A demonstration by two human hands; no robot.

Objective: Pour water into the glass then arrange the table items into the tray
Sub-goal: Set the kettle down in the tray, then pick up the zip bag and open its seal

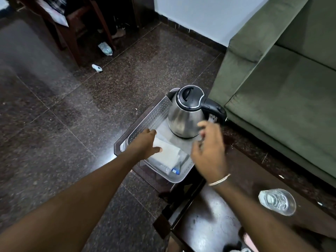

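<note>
A steel kettle (185,115) with a black lid and handle stands upright at the far end of the grey perforated tray (156,113). White packets (169,153) lie in the tray's near half. My left hand (145,144) rests on the tray's left side with fingers spread, touching the packets. My right hand (209,148), blurred, hovers just in front of the kettle with fingers apart and holds nothing. A clear glass (277,201) with water stands on the dark table (245,170) to the right, outside the tray.
The tray sits at the far left corner of the glass-topped table. A green sofa (281,79) stands close on the right. Dark stone floor lies to the left, with a wooden chair (72,30) and bits of litter (105,49) beyond.
</note>
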